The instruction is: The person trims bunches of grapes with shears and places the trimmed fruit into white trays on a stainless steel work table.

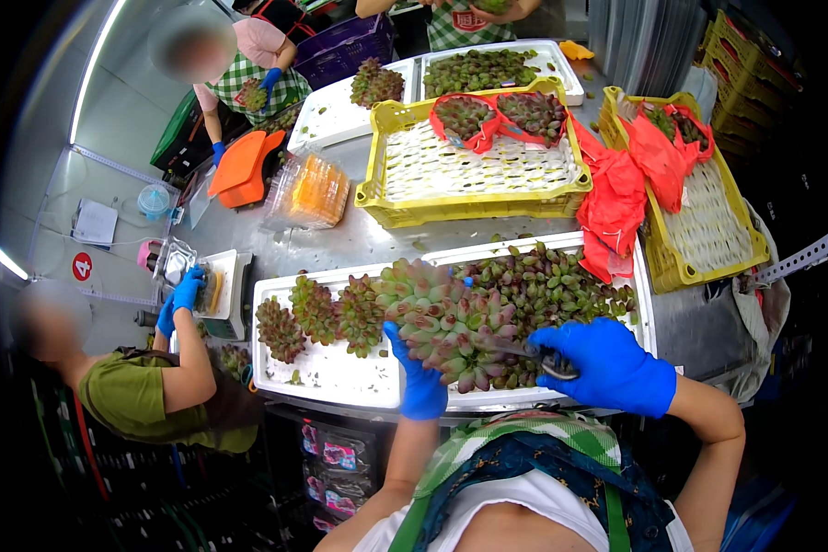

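Note:
My left hand (419, 386), in a blue glove, holds up a large bunch of green and reddish grapes (448, 317) from beneath and behind. Most of its fingers are hidden by the fruit. A pair of scissors (557, 366) is gripped in my blue-gloved right hand (607, 366), its blades pointing left against the bunch. Below and behind the held bunch lies a white foam tray (328, 386). Several smaller bunches (315, 310) rest in its left part. Loose grapes (559, 276) fill the right part.
Beyond the tray stands a yellow crate (476, 212) with red-wrapped bunches (462, 119); another yellow crate (714, 241) is at right. A clear container stack (310, 190) and orange scoop (241, 172) sit at left. One co-worker (159, 393) handles a container by a scale (228, 293); others work opposite.

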### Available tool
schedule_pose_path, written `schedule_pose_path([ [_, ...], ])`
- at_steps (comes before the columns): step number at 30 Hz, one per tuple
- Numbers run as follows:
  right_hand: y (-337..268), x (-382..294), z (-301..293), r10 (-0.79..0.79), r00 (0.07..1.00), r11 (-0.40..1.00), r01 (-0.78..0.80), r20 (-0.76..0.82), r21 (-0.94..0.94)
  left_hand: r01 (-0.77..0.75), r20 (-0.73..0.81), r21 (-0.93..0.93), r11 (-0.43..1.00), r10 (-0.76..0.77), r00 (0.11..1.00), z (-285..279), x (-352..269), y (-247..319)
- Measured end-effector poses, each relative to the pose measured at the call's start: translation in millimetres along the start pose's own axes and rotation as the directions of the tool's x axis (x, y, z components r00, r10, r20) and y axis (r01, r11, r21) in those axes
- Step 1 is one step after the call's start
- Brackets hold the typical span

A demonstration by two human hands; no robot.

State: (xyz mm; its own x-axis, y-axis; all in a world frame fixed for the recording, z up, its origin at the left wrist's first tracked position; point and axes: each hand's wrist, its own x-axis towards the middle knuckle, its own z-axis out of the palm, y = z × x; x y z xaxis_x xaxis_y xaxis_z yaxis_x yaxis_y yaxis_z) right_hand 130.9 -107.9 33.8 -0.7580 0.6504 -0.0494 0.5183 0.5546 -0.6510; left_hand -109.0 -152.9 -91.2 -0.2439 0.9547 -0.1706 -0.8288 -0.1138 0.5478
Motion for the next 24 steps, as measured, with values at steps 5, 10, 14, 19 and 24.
schedule_pose_path([
  [5, -9.6, 18.4, 6.3, -0.062, 0.944, 0.993, 0.092, -0.325, 0.080, 0.042, 0.066, 0.033, 0.999, -0.044, 0.997, 4.9, 0.3, -8.1],
  [10, -17.6, 37.1, 31.4, -0.130, 0.876, 0.984, 0.170, -0.464, 0.044, 0.050, 0.033, 0.217, 0.975, -0.059, 0.998, 24.4, -6.2, -12.6],
  [14, -18.8, 43.2, 46.8, -0.030, 0.870, 0.999, 0.048, -0.493, 0.025, 0.331, 0.497, -0.395, 0.857, -0.104, 0.862, -25.9, 5.5, -27.3],
  [19, -12.0, 39.1, 49.1, 0.066, 0.895, 0.985, 0.013, -0.440, 0.173, 0.363, 0.445, -0.413, 0.835, -0.163, 0.881, -16.9, -2.5, -31.8],
  [24, -0.8, 42.5, 39.6, 0.006, 0.841, 0.994, 0.054, -0.540, 0.096, 0.148, 0.014, 0.162, 0.976, -0.152, 0.988, 19.4, -14.0, -24.9],
])
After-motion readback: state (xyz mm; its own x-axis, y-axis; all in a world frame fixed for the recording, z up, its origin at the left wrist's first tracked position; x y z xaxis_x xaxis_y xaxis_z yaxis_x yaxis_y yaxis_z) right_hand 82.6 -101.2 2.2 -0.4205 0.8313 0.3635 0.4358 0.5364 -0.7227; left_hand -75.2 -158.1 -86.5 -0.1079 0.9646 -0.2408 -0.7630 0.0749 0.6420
